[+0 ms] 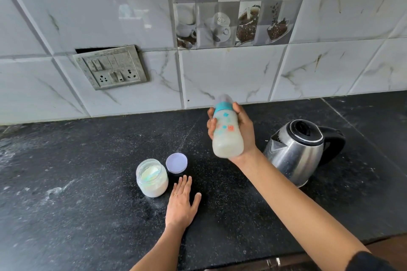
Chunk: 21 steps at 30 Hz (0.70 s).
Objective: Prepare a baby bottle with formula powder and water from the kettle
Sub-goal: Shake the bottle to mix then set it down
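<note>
- Baby bottle of translucent plastic (226, 136), with a teal collar ring and a clear, blurred top, sits in the centre of the frame, lifted off the worktop. It tilts slightly, its top toward the tiled wall, and milky white liquid fills its lower part.
- Right hand (246, 136) grips the bottle around its middle, with the fingers curled round the left side and the thumb up by the teal ring. The forearm runs down to the lower right corner.
- Left hand (181, 201) lies flat on the black speckled stone countertop (88, 182), below and left of the bottle and well apart from it. Its fingers are straight and hold nothing, and one finger wears a ring.
- Open clear glass jar of white powder (152, 179) stands just beside the left hand, on its left.
- Round pale lilac lid (176, 163) lies flat just above the left fingertips, next to the jar.
- Stainless steel kettle with a black lid and handle (295, 152) stands right of the bottle, behind the right wrist.
- Grey switch and socket panel (112, 68) is on the wall at the upper left.
</note>
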Available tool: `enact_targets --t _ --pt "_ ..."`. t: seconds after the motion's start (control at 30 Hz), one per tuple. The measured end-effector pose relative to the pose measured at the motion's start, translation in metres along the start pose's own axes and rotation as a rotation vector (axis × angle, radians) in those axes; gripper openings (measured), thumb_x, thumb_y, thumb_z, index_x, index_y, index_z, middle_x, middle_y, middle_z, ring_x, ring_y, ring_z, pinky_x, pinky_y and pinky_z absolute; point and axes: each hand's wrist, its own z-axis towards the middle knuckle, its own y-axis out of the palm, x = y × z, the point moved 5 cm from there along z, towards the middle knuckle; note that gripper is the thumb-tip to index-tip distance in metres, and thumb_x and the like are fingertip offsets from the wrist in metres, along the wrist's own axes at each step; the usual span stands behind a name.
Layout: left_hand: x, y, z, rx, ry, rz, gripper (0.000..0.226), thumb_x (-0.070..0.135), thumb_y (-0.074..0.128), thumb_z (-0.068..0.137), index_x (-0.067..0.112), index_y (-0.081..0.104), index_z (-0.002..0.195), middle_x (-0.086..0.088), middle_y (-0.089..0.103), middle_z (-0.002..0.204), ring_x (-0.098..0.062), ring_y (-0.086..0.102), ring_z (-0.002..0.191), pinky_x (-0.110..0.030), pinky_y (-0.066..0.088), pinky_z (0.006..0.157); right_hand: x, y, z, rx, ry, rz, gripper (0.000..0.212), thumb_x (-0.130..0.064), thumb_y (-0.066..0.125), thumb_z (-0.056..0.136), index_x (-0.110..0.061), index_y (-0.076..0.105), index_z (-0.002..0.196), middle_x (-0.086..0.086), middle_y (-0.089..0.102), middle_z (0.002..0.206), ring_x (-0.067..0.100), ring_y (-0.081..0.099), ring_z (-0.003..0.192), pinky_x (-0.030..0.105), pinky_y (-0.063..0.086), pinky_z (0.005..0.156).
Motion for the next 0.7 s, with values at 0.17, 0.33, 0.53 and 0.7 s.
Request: enact_targets --t 0.17,0.33,0.53,0.7 --pt "-0.002 0.001 0.0 0.0 0.001 0.008 0.065 0.049 0.032 0.097 0.017 0.012 0.15 0.002 0.009 0.158 0.001 -0.011 0.136 -0.019 -0.014 0.111 0.005 0.004 -0.005 -0.042 0.012 -0.096 0.057 -0.03 0.079 0.067 -0.009 0.051 0.113 0.011 0.061 0.092 0.021 0.061 0.062 0.03 0.054 0.055" --pt "-0.001 0.001 0.0 0.002 0.002 0.001 0.065 0.049 0.032 0.097 0.017 0.013 0.15 0.002 0.009 0.158 0.0 -0.011 0.137 -0.019 -0.013 0.112 0.002 0.003 -0.005 -0.058 0.037 -0.024 0.046 -0.028 0.078 0.068 -0.005 0.06 0.104 0.01 0.061 0.092 0.02 0.061 0.063 0.03 0.055 0.056" --pt "-0.001 0.002 0.001 0.004 0.009 -0.008 0.065 0.048 0.035 0.097 0.016 0.015 0.15 0.001 0.012 0.157 0.0 -0.008 0.137 -0.02 -0.011 0.113 -0.006 0.001 -0.002 0.01 -0.002 0.138 0.059 -0.019 0.087 0.056 -0.001 0.055 0.103 0.012 0.06 0.091 0.023 0.062 0.064 0.031 0.057 0.056" --pt "-0.001 0.002 0.001 0.014 0.014 -0.014 0.064 0.046 0.037 0.097 0.014 0.017 0.149 0.0 0.013 0.157 0.0 -0.008 0.136 -0.02 -0.011 0.113 0.004 0.007 -0.008 -0.091 0.029 -0.204 0.044 -0.034 0.073 0.072 -0.014 0.064 0.11 0.009 0.062 0.093 0.02 0.059 0.062 0.03 0.053 0.055"
